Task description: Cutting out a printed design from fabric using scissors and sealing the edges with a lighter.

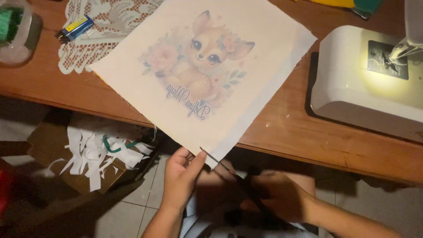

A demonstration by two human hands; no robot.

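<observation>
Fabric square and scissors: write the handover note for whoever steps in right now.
Left hand: pinches the near corner of the printed fabric square.
Right hand: holds the scissors, blade tips at that corner's edge.
Fabric lies on the wooden table, corner overhanging; sewing machine to the right.
Done: cut strips in the cardboard box on the floor.
Left: how much trimming remains cannot be told.

Hands (180, 174) (277, 194) hold scissors (229, 169) at printed fabric (202, 70).
</observation>
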